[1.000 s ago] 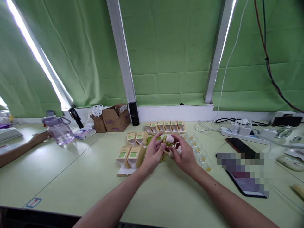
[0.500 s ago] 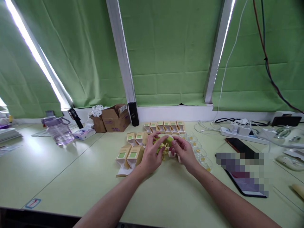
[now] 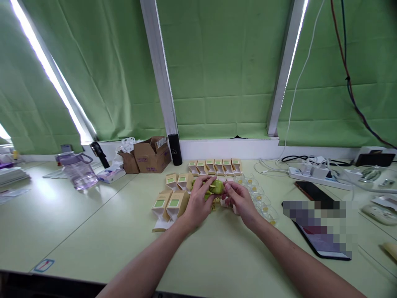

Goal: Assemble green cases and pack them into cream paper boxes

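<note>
A small olive-green moulded piece (image 3: 217, 187), its exact kind unclear, is pinched between my two hands above the table. My left hand (image 3: 200, 200) curls its fingers round the left side of it. From the right, my right hand (image 3: 242, 201) holds its edge between thumb and fingertips. Small yellow and white pieces, partly hidden by my fingers, lie beneath. Left of my hands stand small cardboard boxes (image 3: 176, 203) with green labels and their flaps open. Clear plastic cups or domes (image 3: 262, 199) with yellow spots are lined up just right of my right hand.
A row of small open boxes (image 3: 214, 167) stands behind my hands. Farther left are a brown carton (image 3: 151, 155), a black cylinder (image 3: 175, 150) and a purple bottle (image 3: 77, 170). On the right lie a phone (image 3: 313, 192), a tablet (image 3: 322, 238) and a power strip (image 3: 322, 179).
The green piece has turned in my fingers and sits slightly lower and to the left, showing more of its shape. Both hands have stayed nearly in place.
</note>
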`<state>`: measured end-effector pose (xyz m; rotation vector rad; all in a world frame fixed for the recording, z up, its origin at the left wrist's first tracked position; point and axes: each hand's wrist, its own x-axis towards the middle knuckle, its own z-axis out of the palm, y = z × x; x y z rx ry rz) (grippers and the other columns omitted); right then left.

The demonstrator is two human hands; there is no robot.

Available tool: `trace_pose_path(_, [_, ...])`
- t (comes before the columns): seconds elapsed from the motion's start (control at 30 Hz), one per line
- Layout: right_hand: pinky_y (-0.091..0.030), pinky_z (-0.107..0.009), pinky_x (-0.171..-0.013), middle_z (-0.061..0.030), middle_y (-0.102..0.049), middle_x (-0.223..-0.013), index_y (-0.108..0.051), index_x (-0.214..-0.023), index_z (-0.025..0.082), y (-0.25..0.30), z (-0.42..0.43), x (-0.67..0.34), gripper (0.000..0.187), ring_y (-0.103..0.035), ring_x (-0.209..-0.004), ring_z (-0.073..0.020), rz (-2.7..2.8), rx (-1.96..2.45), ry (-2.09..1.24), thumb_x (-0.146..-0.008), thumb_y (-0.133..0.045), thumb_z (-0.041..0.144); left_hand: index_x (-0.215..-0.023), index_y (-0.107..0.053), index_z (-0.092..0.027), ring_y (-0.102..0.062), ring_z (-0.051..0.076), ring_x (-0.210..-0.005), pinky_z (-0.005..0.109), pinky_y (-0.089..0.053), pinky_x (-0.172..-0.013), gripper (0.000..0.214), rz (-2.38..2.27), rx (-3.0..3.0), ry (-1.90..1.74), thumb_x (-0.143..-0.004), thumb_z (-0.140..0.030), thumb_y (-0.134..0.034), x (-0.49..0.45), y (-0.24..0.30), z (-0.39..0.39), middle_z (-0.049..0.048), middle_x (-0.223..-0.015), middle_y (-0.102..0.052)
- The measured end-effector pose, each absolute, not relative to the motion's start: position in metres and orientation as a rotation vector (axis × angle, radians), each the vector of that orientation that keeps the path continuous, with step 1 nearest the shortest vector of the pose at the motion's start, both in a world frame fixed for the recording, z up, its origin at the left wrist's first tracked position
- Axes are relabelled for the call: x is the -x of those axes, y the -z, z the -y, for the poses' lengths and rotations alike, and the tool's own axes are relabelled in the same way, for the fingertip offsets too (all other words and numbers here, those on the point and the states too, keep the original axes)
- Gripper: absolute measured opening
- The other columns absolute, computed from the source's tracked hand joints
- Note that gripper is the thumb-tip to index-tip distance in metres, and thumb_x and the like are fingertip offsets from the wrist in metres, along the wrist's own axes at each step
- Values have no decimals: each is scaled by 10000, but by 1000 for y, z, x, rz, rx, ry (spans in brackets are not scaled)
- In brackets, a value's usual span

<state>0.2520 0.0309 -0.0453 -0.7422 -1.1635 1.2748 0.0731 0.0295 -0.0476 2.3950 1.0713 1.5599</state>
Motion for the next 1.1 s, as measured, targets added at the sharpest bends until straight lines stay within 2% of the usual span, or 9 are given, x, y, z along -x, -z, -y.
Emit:
trace_pose_path(0.2, [-456,-250,-517,-45,-695,-741,-768,-951,171,44,-30,-255,572,-627,-669,-177,1143,757,-1301,-714,-817,690,-1231,-716,-248,-654,240,-1118,372,-551,-967,427,-1065,-1929,-1527,-816,-169,-779,-78,44,-33,84,-1243,-665])
trace_pose_path(0.33, [-426,-249,-510,-37,-670,-728,-774,-945,168,41,-29,-257,564,-596,-645,-163,1133,769,-1256,-727,-801,687,-1136,-743,-185,-691,243,-1043,363,-554,-935,445,-960,-1568,-1469,-747,-349,-884,-79,42,-38,88,-1135,-734])
trace_pose_path(0.47, [-388,-248,-481,-18,-630,-701,-774,-948,170,33,-30,-263,553,-541,-602,-147,1067,842,-1153,-722,-795,674,-1020,-761,-158,-682,202,-880,313,-554,-835,508,-916,-1384,-1417,-712,-539,-897,-78,41,-42,58,-922,-746])
trace_pose_path(0.57, [-390,-254,-482,-6,-615,-666,-767,-914,178,24,-33,-273,491,-523,-594,-149,1061,883,-1019,-699,-824,616,-899,-763,-151,-602,143,-721,269,-522,-712,518,-919,-1308,-1429,-716,-625,-862,-77,41,-42,37,-827,-703])
trace_pose_path(0.7, [-386,-262,-489,-22,-636,-647,-753,-834,165,10,-35,-299,412,-519,-580,-146,1187,950,-830,-727,-813,558,-842,-761,-144,-551,123,-705,249,-494,-683,535,-848,-1158,-1442,-707,-653,-853,-77,39,-42,30,-784,-656])
trace_pose_path(0.83, [-456,-291,-550,-77,-730,-806,-761,-900,186,8,-24,-334,288,-618,-705,-203,1442,1107,-565,-819,-733,461,-864,-770,-131,-555,124,-735,252,-491,-699,546,-807,-1022,-1458,-673,-629,-885,-78,37,-42,44,-822,-675])
trace_pose_path(0.93, [-500,-344,-613,-60,-735,-849,-760,-960,237,19,-9,-358,206,-642,-722,-226,1688,1264,-309,-875,-654,392,-873,-773,-120,-542,115,-726,247,-480,-704,564,-803,-982,-1471,-645,-618,-904,-78,36,-42,40,-815,-676])
trace_pose_path(1.03, [-527,-411,-731,-70,-756,-956,-756,-970,270,38,7,-377,170,-680,-929,-298,1914,1341,38,-875,-618,296,-870,-777,-121,-539,116,-725,252,-481,-716,559,-807,-963,-1472,-627,-605,-917,-78,35,-42,36,-812,-677])
trace_pose_path(1.1, [-525,-424,-719,-80,-755,-989,-751,-977,273,52,16,-387,187,-665,-985,-324,2012,1390,199,-871,-598,257,-870,-781,-122,-538,115,-726,254,-480,-721,550,-807,-954,-1469,-630,-597,-919,-78,35,-41,36,-815,-682])
